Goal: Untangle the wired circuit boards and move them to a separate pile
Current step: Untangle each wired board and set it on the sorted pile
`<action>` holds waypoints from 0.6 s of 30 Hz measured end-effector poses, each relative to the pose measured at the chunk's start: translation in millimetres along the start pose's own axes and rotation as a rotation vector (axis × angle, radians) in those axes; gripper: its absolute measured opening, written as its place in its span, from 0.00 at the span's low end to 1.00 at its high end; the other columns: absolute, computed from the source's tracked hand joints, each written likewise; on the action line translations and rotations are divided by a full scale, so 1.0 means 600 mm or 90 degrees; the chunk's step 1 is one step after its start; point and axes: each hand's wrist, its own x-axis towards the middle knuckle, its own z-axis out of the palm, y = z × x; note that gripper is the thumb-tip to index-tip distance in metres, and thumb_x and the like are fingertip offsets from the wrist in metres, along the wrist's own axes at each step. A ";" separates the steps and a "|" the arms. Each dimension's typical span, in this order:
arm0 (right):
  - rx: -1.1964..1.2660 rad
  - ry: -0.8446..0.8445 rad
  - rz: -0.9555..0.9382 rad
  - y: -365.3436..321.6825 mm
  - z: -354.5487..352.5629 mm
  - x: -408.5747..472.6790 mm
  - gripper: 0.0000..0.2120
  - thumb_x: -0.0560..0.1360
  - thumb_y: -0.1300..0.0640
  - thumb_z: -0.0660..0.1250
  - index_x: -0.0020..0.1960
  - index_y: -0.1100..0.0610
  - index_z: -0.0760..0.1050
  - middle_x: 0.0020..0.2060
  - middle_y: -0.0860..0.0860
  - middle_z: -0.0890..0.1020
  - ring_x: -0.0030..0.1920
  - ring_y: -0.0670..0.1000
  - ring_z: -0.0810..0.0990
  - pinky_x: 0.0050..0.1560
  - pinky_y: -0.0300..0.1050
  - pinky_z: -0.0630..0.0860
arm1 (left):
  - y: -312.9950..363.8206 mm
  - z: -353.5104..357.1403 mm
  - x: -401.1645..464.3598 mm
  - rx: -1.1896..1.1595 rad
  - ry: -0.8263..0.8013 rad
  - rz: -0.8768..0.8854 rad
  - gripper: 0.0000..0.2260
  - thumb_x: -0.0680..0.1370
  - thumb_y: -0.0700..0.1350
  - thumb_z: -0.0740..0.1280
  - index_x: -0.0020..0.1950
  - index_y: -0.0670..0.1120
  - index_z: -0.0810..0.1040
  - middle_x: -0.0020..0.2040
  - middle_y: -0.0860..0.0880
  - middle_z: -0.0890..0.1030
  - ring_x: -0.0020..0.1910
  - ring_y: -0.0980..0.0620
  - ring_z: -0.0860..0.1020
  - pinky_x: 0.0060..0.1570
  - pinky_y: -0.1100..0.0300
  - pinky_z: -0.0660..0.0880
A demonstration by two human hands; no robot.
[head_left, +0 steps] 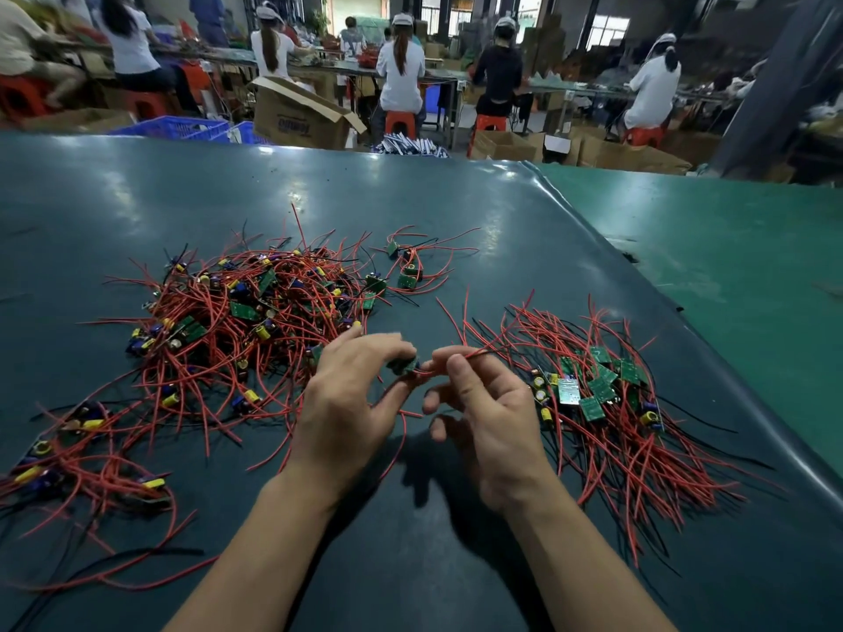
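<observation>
A big tangled heap of small green circuit boards with red and black wires lies on the dark green table, left of centre. A tidier pile of boards with wires laid side by side sits to the right. Between them, just above the table, my left hand pinches one small green board. My right hand grips that board's red wires between thumb and fingers. The wires trail up and to the right.
A smaller cluster of boards lies behind the heap, and another bunch sits at the near left. A lighter green table surface adjoins on the right. Seated people, cardboard boxes and blue crates fill the background beyond the table's far edge.
</observation>
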 end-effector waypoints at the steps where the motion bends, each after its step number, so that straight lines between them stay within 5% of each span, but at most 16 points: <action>1: 0.022 0.005 0.005 -0.001 -0.002 0.002 0.06 0.73 0.58 0.65 0.47 0.60 0.78 0.38 0.54 0.83 0.30 0.48 0.78 0.22 0.38 0.71 | -0.001 0.000 0.000 0.007 -0.004 0.009 0.12 0.70 0.36 0.73 0.53 0.39 0.82 0.50 0.46 0.83 0.54 0.52 0.78 0.64 0.43 0.70; 5: 0.058 0.000 0.013 -0.006 -0.007 0.007 0.08 0.73 0.59 0.64 0.50 0.60 0.77 0.37 0.53 0.83 0.27 0.47 0.75 0.24 0.38 0.71 | 0.000 0.000 0.000 -0.019 0.002 0.023 0.13 0.70 0.36 0.76 0.54 0.37 0.83 0.46 0.44 0.81 0.47 0.46 0.80 0.61 0.46 0.74; 11: 0.058 0.052 -0.006 -0.008 -0.016 0.016 0.10 0.72 0.59 0.66 0.51 0.62 0.79 0.34 0.52 0.81 0.25 0.45 0.72 0.22 0.35 0.67 | 0.016 0.005 -0.003 -0.091 -0.017 0.000 0.16 0.72 0.48 0.76 0.54 0.39 0.84 0.42 0.47 0.78 0.40 0.53 0.77 0.45 0.63 0.75; 18: -0.054 0.081 0.030 0.003 -0.017 0.016 0.09 0.67 0.54 0.73 0.44 0.59 0.84 0.34 0.52 0.81 0.28 0.46 0.74 0.21 0.36 0.67 | 0.005 0.009 -0.009 -0.014 0.004 0.034 0.11 0.74 0.45 0.75 0.52 0.41 0.84 0.44 0.47 0.77 0.39 0.51 0.76 0.40 0.56 0.76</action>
